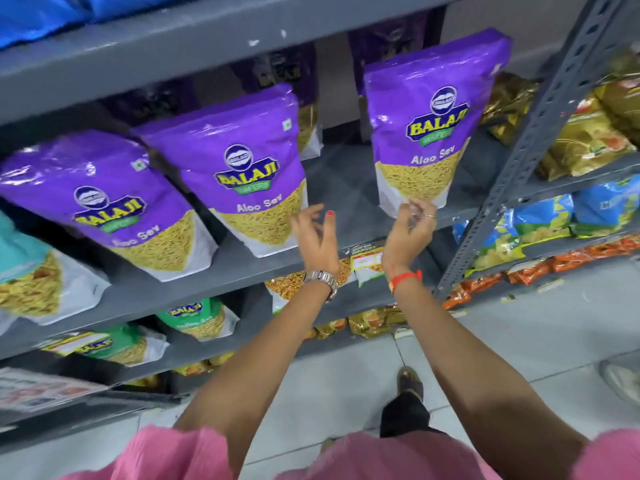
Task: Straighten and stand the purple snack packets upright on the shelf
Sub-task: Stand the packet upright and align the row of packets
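A grey steel shelf (pixel 263 271) carries three purple packets along its front edge, with darker purple ones in shadow behind them. The left packet (pixel 104 202) leans back and to the left; the middle packet (pixel 242 168) tilts the same way, just beside it. The right packet (pixel 426 119) stands close to upright, well apart from the middle one, with bare shelf between them. Lower shelves hold green packets (pixel 194 317), and the neighbouring rack (pixel 540 140) to the right holds gold and blue bags. Pink sleeves show at the bottom of the view. The left hand (pixel 317 237), a watch (pixel 322 280) on its wrist, hovers just beside the middle packet's lower right corner — grip spread, fingers curled loosely, holding nothing. The right hand (pixel 410 230), an orange band (pixel 405 280) on its wrist, is at the right packet's bottom edge — fingertips drawn near each other there, though whether they actually pinch the packet cannot be told through the blur.
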